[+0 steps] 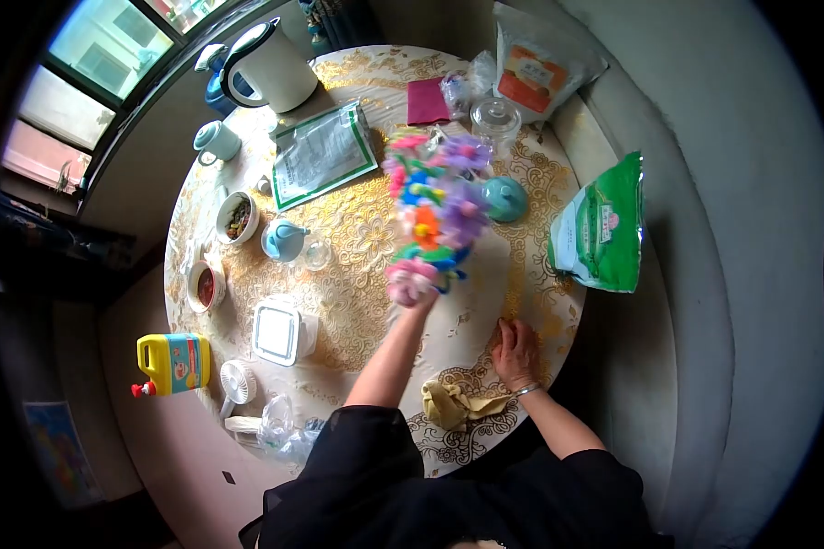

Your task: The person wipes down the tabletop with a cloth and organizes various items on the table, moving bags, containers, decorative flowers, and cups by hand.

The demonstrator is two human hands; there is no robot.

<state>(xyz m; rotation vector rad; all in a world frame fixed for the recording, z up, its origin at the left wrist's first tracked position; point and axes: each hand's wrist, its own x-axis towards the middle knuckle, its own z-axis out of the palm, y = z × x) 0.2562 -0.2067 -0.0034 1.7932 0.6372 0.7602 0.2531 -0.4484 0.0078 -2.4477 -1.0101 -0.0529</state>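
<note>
A bunch of colourful artificial flowers (430, 215), pink, purple, orange and blue, is blurred above the middle of the table. My left hand (418, 304) is closed around its lower end, with most of the fingers hidden behind a pink flower. Near the table's right edge, my right hand (516, 355) lies on the tablecloth (449, 352), empty, its fingers loosely bent and apart. A crumpled yellow cloth (458, 405) lies just below and left of it. Beyond the flowers, to their right, sits a teal rounded object (504, 199).
A white kettle (279, 78), a flat clear bag with green edging (324, 156) and a glass jar (495, 121) stand farther back. On the left are bowls (237, 218), a white-lidded box (278, 333), a small fan (238, 382) and a yellow jug (176, 363). A green bag (604, 224) stands right.
</note>
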